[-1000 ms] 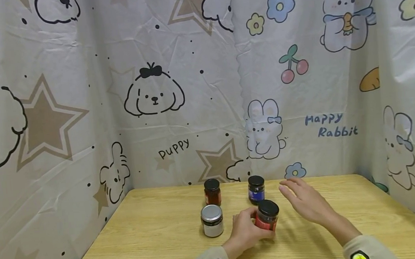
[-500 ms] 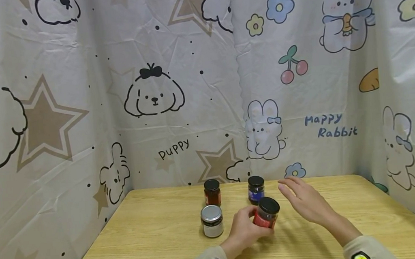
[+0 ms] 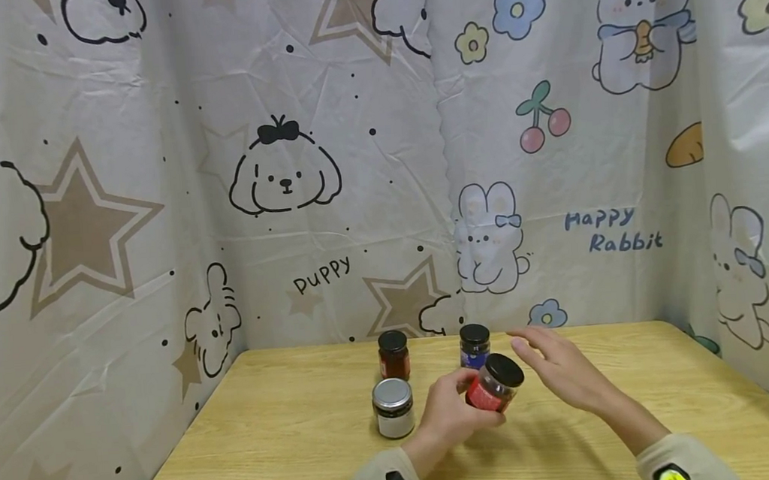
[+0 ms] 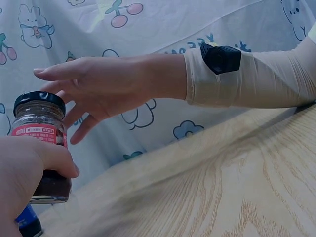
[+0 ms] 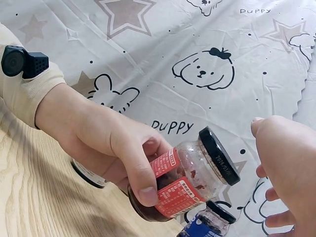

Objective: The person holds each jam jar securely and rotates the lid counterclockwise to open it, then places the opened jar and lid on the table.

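My left hand (image 3: 454, 413) grips a glass jar (image 5: 180, 185) with a red label and a black lid, thumb on one side and fingers round the other. The jar leans to the right and is lifted off the table, as the left wrist view shows. Dark contents fill its lower part. To the right of the lid hovers my right hand (image 3: 567, 369), apart from the jar, its fingers extended and holding nothing. Behind the held jar stands a blue-labelled jar (image 3: 475, 346) with a black lid, partly hidden.
On the wooden table (image 3: 291, 428), a silver-lidded jar (image 3: 393, 408) with a pale label stands left of my left hand. Behind it is a dark red jar (image 3: 394, 356) with a black lid. A patterned curtain (image 3: 356, 220) encloses the table's back and sides.
My left hand has raised the red-labelled jar slightly and tipped its lid further to the right. My right hand has shifted a little to the left. The other jars have stayed put.
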`<state>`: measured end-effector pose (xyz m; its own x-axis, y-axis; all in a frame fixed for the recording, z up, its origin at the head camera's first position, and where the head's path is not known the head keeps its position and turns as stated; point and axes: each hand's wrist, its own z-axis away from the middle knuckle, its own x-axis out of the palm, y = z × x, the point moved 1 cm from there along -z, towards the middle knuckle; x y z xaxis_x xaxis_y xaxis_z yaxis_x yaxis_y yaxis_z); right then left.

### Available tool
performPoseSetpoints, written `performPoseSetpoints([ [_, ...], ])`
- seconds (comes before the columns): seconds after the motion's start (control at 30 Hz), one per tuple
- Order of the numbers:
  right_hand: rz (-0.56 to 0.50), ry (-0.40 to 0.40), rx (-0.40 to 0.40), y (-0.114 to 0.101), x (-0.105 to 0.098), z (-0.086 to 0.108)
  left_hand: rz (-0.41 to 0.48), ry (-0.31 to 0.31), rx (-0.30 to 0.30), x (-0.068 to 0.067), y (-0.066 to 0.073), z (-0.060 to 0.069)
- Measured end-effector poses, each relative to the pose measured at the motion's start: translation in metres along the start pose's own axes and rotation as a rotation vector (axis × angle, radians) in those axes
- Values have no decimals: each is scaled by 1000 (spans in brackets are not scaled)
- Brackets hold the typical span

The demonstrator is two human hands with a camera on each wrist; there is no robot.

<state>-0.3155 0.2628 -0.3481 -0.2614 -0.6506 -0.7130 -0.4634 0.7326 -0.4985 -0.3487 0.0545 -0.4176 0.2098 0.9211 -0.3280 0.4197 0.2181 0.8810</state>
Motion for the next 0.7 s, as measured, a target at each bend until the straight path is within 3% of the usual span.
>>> performPoseSetpoints([
  [0.4,-65,-34,-28,-13,3,2,90,-42,-47,-4,6,1],
  [0.7,-77,-54,-50,-26,5,3,115,-25,-14,-15,13,-1],
])
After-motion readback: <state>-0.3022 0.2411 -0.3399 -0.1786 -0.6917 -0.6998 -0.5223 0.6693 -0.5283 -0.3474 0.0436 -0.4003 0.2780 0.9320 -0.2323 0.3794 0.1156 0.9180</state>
